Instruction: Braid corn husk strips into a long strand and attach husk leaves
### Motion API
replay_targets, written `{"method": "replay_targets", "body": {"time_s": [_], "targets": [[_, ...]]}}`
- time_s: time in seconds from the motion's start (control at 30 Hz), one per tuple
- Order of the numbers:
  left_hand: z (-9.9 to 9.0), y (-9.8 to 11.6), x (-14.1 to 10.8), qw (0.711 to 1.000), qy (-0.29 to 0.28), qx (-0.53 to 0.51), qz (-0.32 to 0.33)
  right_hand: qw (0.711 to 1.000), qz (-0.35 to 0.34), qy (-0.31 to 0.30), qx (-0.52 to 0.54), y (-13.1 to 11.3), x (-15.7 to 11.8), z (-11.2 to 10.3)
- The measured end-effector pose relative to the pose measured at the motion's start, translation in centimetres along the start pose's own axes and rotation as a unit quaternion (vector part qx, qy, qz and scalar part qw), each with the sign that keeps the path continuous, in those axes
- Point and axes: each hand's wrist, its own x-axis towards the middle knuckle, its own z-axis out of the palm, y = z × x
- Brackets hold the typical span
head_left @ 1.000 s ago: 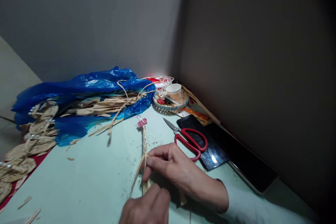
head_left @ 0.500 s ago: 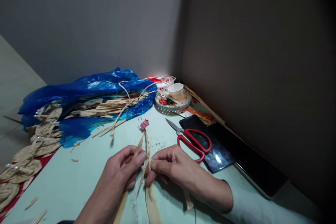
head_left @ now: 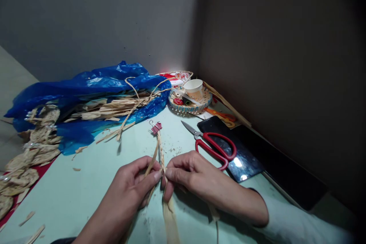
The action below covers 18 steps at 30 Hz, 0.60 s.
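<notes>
A thin plaited cord of dried plant strips (head_left: 161, 152) runs down from a pink binder clip (head_left: 156, 127) on the table. My left hand (head_left: 137, 183) is closed in a pinch on the strips at the cord's lower end, and one flat strip passes between its fingers. From the other side my right hand (head_left: 188, 173) pinches the same spot, thumb against fingers, almost touching my left fingertips. A wide loose strip (head_left: 170, 221) hangs below the right hand toward the table's near edge. The exact crossing of the strips is partly hidden by the fingers.
Red-handled scissors (head_left: 211, 145) lie right of the hands, partly over a dark tablet-like slab (head_left: 248, 166). A blue plastic bag (head_left: 94, 80) holds dried strips (head_left: 114, 106). Behind stands a woven tray (head_left: 183, 110) with a paper cup (head_left: 193, 87). Coiled plaited work (head_left: 28, 156) lies left.
The view has shifted slightly. My left fingertips have moved in against the right ones at the cord's lower end, and the strip end that stuck out between the hands no longer shows there.
</notes>
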Motion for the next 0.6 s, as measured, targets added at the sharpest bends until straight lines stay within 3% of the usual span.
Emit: {"method": "replay_targets", "body": {"time_s": [0.17, 0.43, 0.6], "targets": [[0.5, -0.1, -0.3, 0.998, -0.029, -0.054, -0.021, 0.999, -0.017, 0.001, 0.029, 0.9, 0.3, 0.1], [0.6, -0.6, -0.2, 0.996, -0.031, -0.081, -0.029, 0.998, -0.011, 0.047, -0.037, 2.1, 0.5, 0.6], [-0.1, -0.6, -0.2, 0.998, 0.011, -0.061, 0.005, 0.999, 0.007, 0.019, 0.032, 1.8, 0.6, 0.2]]}}
